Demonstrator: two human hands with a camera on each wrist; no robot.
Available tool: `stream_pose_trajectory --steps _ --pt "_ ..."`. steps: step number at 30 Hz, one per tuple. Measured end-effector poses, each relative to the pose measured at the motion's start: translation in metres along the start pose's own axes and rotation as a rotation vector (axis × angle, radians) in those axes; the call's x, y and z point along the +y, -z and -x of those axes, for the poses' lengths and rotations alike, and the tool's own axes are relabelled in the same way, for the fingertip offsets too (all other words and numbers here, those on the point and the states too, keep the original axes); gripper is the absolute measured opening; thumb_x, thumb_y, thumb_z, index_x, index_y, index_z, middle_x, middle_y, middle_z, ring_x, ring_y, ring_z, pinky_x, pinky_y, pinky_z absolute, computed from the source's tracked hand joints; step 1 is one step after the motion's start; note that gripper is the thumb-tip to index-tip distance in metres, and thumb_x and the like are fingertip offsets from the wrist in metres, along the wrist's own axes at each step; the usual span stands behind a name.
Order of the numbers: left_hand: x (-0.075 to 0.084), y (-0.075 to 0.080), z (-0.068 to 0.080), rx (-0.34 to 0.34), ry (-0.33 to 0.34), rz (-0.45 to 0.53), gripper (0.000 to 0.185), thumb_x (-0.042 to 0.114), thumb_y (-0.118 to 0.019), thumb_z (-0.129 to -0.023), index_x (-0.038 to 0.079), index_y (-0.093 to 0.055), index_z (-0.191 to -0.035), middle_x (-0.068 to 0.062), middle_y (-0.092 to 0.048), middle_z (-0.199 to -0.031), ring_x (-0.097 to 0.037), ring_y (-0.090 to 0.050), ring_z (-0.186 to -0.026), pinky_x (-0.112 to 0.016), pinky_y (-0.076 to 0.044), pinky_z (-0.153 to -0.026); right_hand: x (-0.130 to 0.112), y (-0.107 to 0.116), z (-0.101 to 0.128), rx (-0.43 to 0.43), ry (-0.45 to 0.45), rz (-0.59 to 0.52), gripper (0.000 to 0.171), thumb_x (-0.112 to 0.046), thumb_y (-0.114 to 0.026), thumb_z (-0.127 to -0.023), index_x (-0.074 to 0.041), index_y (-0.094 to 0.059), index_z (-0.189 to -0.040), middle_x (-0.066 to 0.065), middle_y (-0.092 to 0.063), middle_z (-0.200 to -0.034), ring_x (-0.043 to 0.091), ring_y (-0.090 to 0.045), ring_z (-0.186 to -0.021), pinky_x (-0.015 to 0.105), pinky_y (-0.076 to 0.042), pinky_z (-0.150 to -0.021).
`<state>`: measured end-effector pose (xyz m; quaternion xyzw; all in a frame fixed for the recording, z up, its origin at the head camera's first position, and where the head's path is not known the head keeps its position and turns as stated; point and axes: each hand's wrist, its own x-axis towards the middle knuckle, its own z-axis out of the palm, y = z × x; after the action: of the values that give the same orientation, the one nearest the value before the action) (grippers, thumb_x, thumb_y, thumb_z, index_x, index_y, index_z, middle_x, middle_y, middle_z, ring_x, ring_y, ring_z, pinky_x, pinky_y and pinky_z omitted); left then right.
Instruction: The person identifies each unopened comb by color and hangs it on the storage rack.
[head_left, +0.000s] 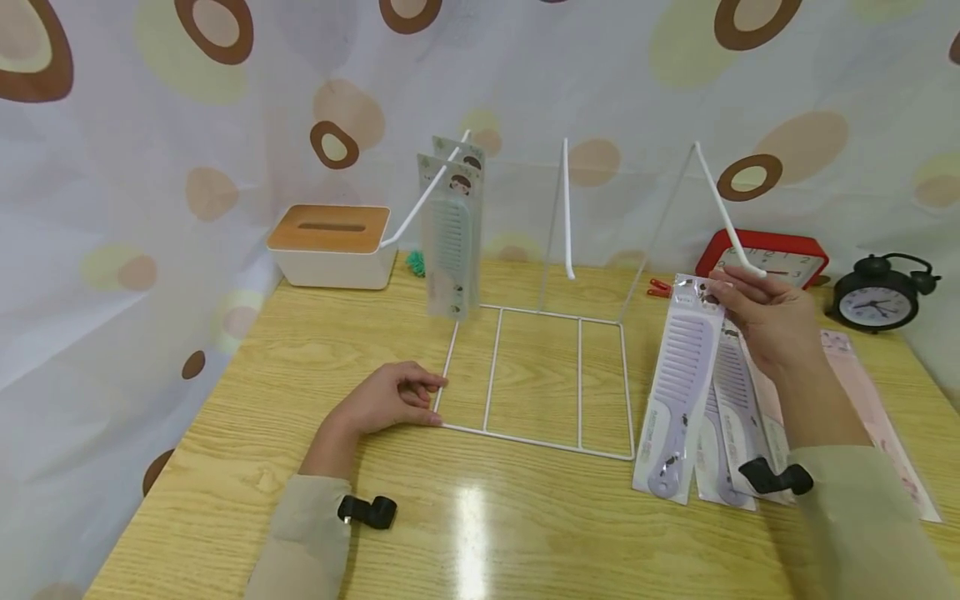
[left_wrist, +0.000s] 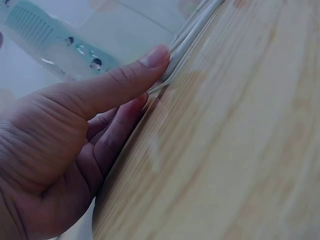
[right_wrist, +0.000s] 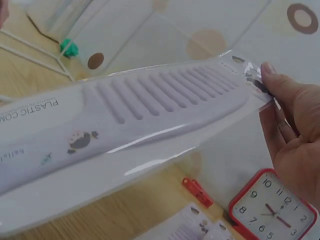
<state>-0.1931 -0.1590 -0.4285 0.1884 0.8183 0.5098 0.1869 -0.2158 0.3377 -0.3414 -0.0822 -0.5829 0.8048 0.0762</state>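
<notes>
Lilac plastic, the packaged comb [head_left: 678, 392] hangs tilted from the right hand [head_left: 765, 321], whose thumb and fingers pinch the top of its clear sleeve just beside the tip of the right hook [head_left: 726, 215] of the white wire rack [head_left: 540, 375]. More packaged combs [head_left: 738, 400] lie on the wooden table [head_left: 480, 517] right of the rack, under the lifted one. The left hand [head_left: 390, 398] pinches the rack's front left corner against the table. Two green packaged combs [head_left: 450, 237] hang on the rack's left hook. Behind the rack stand a tissue box [head_left: 333, 243], a red clock [head_left: 765, 254] and a black alarm clock [head_left: 877, 292].
</notes>
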Motion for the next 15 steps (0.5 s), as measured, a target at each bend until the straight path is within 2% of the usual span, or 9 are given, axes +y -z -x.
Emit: stream_pose_trajectory --steps 2,6,8,11,15 --pt "-0.001 0.0 0.0 -0.004 -0.004 0.006 0.051 0.013 -0.087 -0.078 0.006 -0.069 -0.125 -0.013 -0.062 -0.105 -0.019 -0.062 -0.091 -0.023 -0.057 -0.08 -0.006 -0.003 0.011 -0.013 0.041 -0.079 0.038 0.002 -0.076 -0.083 -0.008 -0.073 -0.119 0.0 -0.079 -0.097 0.011 -0.076 -0.09 0.022 -0.059 -0.076" --pt "-0.002 0.0 0.0 -0.008 -0.005 0.01 0.05 0.014 -0.086 -0.078 0.006 -0.069 -0.125 -0.012 -0.062 -0.105 -0.018 -0.062 -0.092 -0.023 -0.057 -0.08 -0.017 -0.011 0.036 -0.034 0.129 -0.166 0.037 0.01 -0.07 -0.085 -0.002 -0.071 -0.12 0.005 -0.078 -0.1 0.015 -0.076 -0.091 0.024 -0.059 -0.079" --pt "-0.003 0.0 0.0 -0.008 -0.005 0.01 0.05 0.014 -0.086 -0.079 0.006 -0.069 -0.125 -0.012 -0.062 -0.105 -0.018 -0.062 -0.091 -0.023 -0.057 -0.08 -0.02 -0.016 0.049 -0.074 0.193 -0.204 0.035 0.015 -0.066 -0.086 0.004 -0.07 -0.119 0.008 -0.077 -0.1 0.018 -0.075 -0.091 0.025 -0.059 -0.082" --pt "-0.003 0.001 0.0 -0.009 -0.007 0.009 0.05 0.014 -0.086 -0.079 0.006 -0.068 -0.125 -0.012 -0.061 -0.104 -0.018 -0.061 -0.091 -0.023 -0.057 -0.08 -0.023 -0.023 0.066 -0.152 0.286 -0.26 0.028 0.02 -0.058 -0.089 0.011 -0.071 -0.112 0.014 -0.075 -0.098 0.022 -0.074 -0.09 0.025 -0.059 -0.084" --pt "-0.003 0.001 0.0 -0.012 -0.013 0.009 0.05 0.014 -0.086 -0.079 0.006 -0.068 -0.125 -0.012 -0.061 -0.105 -0.019 -0.061 -0.091 -0.024 -0.057 -0.08 -0.027 -0.028 0.085 -0.338 0.378 -0.327 0.026 0.025 -0.048 -0.091 0.018 -0.07 -0.104 0.02 -0.074 -0.097 0.027 -0.071 -0.09 0.027 -0.059 -0.087"
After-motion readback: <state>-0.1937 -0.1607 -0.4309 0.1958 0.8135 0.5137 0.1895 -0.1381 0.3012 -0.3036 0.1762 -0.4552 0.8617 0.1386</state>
